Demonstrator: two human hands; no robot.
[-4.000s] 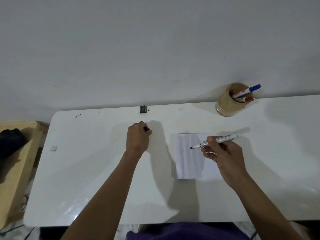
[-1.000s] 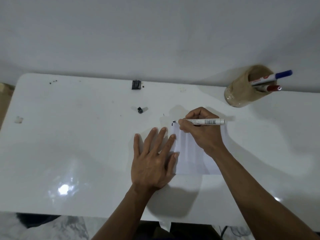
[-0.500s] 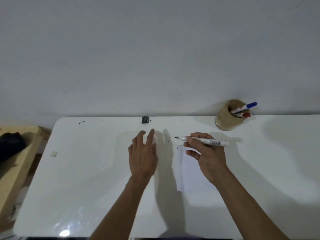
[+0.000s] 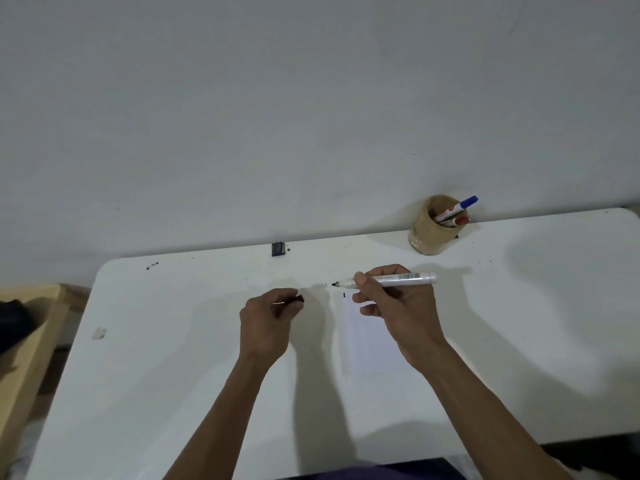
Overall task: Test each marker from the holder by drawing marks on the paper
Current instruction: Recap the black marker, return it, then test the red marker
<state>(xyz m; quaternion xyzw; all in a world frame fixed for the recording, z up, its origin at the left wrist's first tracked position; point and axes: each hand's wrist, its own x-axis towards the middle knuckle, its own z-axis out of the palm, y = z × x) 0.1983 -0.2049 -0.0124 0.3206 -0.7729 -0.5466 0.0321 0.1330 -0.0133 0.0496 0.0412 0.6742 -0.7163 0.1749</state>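
Note:
My right hand [image 4: 398, 306] grips an uncapped black marker [image 4: 398, 278], held level above the top edge of the white paper [image 4: 367, 344], its tip pointing left. A short black mark [image 4: 344, 295] sits at the paper's top left corner. My left hand [image 4: 268, 317] is closed on the marker's black cap [image 4: 299, 299], which pokes out between the fingertips, left of the paper. A tan holder [image 4: 427, 233] stands at the back right of the table, with a blue-capped marker [image 4: 459, 206] and a red-capped marker [image 4: 457, 221] inside it.
The white table [image 4: 173, 358] meets a grey wall at the back. A small black clip-like piece [image 4: 277, 248] lies at the table's back edge. A scrap of tape [image 4: 99, 332] sticks near the left edge. A wooden frame [image 4: 24, 341] stands to the left.
My left hand has closed around the black cap, after lying flat on the paper a second ago. My right hand has lifted the marker off the paper and holds it level.

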